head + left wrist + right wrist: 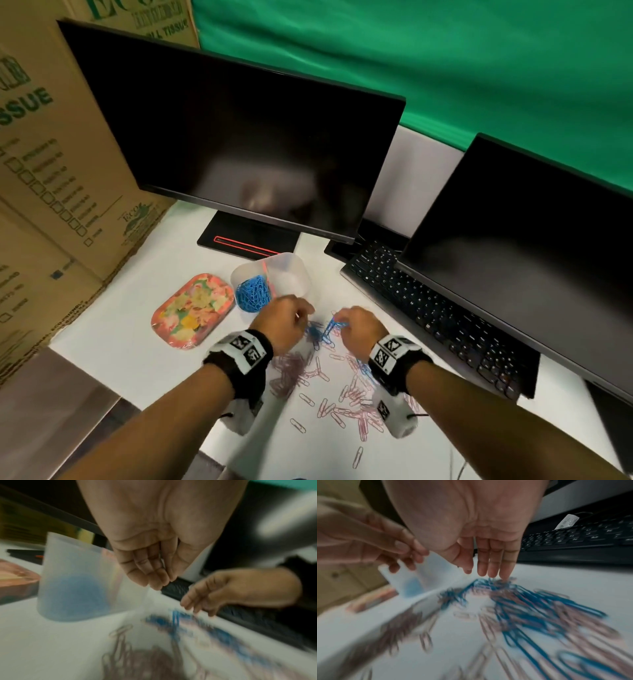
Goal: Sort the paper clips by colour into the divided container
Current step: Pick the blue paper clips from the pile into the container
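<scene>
The loose blue wire paper clips [320,330] lie between both hands, nearer the right hand [356,329], whose straight fingertips [493,573] touch them. The left hand [286,318] hangs relaxed, empty, beside the translucent plastic divided container [291,274].

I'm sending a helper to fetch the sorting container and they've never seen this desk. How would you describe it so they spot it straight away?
Find the larger monitor on the left; the container stands on the white desk just before its base. It is a translucent plastic tub with a divider, blue paper clips heaped in its left half, unlike the flat floral lid beside it.
</scene>
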`<state>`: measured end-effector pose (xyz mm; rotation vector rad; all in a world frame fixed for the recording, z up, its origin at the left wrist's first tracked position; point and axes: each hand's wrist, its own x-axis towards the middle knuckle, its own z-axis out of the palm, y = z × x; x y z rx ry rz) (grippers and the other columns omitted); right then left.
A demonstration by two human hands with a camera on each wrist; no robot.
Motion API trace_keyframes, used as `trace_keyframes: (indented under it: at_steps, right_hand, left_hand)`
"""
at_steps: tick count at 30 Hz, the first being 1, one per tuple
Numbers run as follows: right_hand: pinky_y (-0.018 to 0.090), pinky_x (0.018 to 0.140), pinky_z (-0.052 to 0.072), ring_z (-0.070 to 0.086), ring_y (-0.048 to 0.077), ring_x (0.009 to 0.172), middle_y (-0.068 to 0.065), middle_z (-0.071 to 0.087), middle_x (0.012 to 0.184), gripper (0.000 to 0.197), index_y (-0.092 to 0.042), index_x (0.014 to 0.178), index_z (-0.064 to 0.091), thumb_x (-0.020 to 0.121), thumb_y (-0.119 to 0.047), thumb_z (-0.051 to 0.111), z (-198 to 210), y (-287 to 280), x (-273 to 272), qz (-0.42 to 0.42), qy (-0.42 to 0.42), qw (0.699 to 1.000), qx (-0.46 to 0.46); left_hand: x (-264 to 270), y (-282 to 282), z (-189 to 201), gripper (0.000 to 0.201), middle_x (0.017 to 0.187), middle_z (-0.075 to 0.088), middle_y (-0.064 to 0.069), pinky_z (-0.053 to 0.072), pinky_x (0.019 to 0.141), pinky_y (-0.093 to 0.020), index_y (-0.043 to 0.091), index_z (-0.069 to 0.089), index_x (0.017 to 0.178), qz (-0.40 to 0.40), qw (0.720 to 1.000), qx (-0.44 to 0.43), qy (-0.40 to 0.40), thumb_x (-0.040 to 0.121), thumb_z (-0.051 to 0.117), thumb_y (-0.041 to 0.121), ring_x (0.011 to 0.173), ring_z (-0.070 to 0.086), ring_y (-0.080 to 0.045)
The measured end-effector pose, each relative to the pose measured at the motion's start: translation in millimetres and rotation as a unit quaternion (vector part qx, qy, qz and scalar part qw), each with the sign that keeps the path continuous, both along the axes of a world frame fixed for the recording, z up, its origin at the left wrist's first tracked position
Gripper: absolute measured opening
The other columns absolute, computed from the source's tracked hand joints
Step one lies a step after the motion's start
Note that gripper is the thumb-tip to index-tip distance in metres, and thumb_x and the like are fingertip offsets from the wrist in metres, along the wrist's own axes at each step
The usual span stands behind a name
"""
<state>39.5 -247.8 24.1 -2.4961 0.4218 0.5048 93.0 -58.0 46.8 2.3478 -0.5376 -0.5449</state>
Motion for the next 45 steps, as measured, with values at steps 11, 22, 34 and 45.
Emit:
trace_keyframes:
  at_steps: [11, 22, 34, 45]
  right_hand:
    - [0.034, 0.103, 0.032, 0.041, 0.021, 0.127, -0.001, 0.051, 0.130, 0.044, -0.026, 0.128, 0.055, 0.089, -0.009, 0.043, -23.9, 0.3, -32.9, 0.216, -0.037, 0.964, -0.153]
    - [0.034, 0.096, 0.042, 0.050, 0.023, 0.114, 0.004, 0.055, 0.118, 0.031, -0.026, 0.119, 0.059, 0.092, -0.014, 0.050, -26.8, 14.0, -0.5, 0.214, -0.047, 0.954, -0.206]
    - [0.030, 0.079, 0.052, 0.060, 0.018, 0.093, 0.001, 0.061, 0.100, 0.018, -0.023, 0.096, 0.074, 0.092, -0.028, 0.057, -15.7, -4.7, 2.5, 0.034, -0.102, 0.994, -0.018]
    - [0.025, 0.052, 0.051, 0.056, 0.020, 0.058, 0.011, 0.063, 0.070, 0.019, -0.012, 0.077, 0.067, 0.091, -0.003, 0.058, -2.4, -15.8, 3.0, -0.259, -0.059, 0.896, 0.355]
  left_hand:
    - [-33.3, -1.7, -48.8, 0.058, 0.151, 0.033, 0.000, 0.041, 0.102, -0.041, 0.035, 0.049, 0.135, -0.253, 0.929, 0.257, -0.080, 0.081, 0.059, 0.016, 0.128, 0.043, -0.026]
    - [-16.4, -13.7, -38.0, 0.040, 0.114, 0.055, -0.003, 0.048, 0.084, -0.037, 0.023, 0.055, 0.124, -0.161, 0.950, 0.250, -0.091, 0.084, 0.060, 0.021, 0.107, 0.057, -0.026]
    - [-6.3, -23.6, -48.3, 0.017, 0.109, 0.057, -0.004, 0.048, 0.082, -0.037, 0.017, 0.061, 0.104, -0.122, 0.963, 0.229, -0.074, 0.091, 0.055, 0.026, 0.102, 0.057, -0.026]
    - [0.5, -10.4, -40.1, 0.024, 0.071, 0.068, 0.005, 0.056, 0.072, -0.028, 0.028, 0.061, 0.068, 0.022, 0.998, 0.010, 0.053, 0.076, 0.067, 0.007, 0.072, 0.066, -0.017]
